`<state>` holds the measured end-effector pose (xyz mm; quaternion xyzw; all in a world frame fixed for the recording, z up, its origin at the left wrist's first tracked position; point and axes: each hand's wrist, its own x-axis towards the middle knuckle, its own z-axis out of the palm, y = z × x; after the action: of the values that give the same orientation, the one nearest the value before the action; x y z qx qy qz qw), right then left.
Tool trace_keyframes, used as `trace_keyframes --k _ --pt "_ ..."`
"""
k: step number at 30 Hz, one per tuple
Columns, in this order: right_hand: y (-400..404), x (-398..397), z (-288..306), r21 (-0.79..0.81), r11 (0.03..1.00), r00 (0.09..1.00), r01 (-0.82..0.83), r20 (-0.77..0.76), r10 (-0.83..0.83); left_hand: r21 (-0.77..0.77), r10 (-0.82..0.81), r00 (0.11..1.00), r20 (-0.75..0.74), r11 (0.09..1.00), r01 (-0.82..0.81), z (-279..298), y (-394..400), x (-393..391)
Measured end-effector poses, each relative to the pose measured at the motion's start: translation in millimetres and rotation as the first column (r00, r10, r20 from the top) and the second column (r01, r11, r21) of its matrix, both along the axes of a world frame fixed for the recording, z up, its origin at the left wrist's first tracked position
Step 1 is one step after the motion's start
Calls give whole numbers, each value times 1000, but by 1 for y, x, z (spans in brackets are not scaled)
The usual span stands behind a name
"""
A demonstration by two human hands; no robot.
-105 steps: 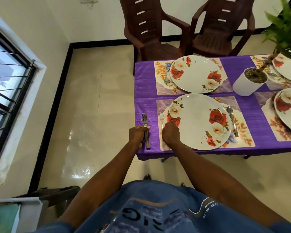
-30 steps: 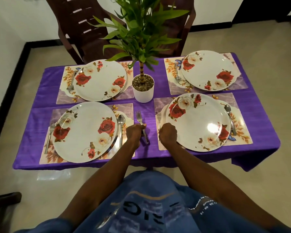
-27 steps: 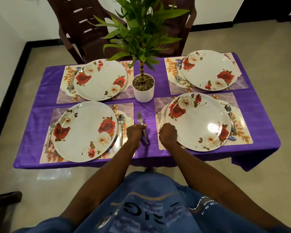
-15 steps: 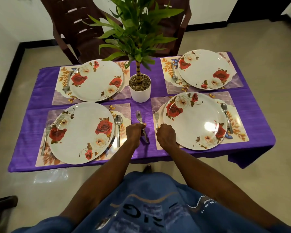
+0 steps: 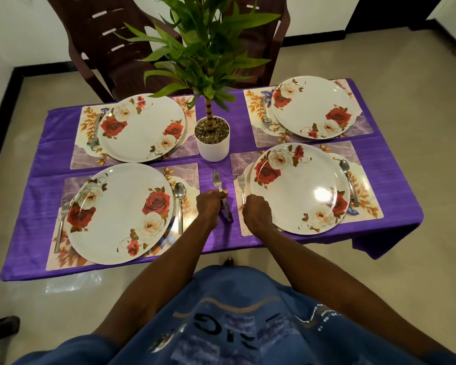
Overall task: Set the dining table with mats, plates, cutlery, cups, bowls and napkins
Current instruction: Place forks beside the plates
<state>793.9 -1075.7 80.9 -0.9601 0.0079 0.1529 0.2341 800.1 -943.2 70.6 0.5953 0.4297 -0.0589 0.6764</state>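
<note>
Near the table's front edge, the left hand (image 5: 208, 204) is curled round spare forks (image 5: 219, 188) on the purple cloth (image 5: 395, 191) between the two front mats. The right hand (image 5: 256, 214) pinches a fork (image 5: 241, 184) lying on the front-right mat (image 5: 366, 206), just left of its plate (image 5: 300, 188)

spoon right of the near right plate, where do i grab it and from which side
Pinch the spoon by its slim handle, near the table-edge end, coming from above and the right. It lies flat on the mat close to the plate rim, so its left side looks cramped.
</note>
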Motion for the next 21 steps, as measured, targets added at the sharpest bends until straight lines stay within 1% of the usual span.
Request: trace_keyframes --k 3,5,8,11,14,18,21 --pt "-3 0 -2 36 999 1000 -7 12 7 13 6 1000 7 1000 -6 0 -5 4" --pt "-9 3 -2 108 994 1000 12 24 -15 31 -3 1000 28 1000 3 1 -10 6" --pt "-26 11 6 228 968 989 104 75 -124 18 -54 995 89 998 53 7 -25 10" --pt "-53 23 11 292 927 953 235 120 -279 -31 -126 985 117 991 130 16 -52 18" --pt "-91 36 13 336 886 920 320 113 -375 -59 -233 960 155 968 245 27 -92 25" --pt "-161 47 14 398 820 872 410 91 -481 -104 -386 900 200 905 411 39 -166 34" --pt "-228 49 12 428 778 839 460 77 -538 -132 -448 868 212 867 480 40 -234 40"
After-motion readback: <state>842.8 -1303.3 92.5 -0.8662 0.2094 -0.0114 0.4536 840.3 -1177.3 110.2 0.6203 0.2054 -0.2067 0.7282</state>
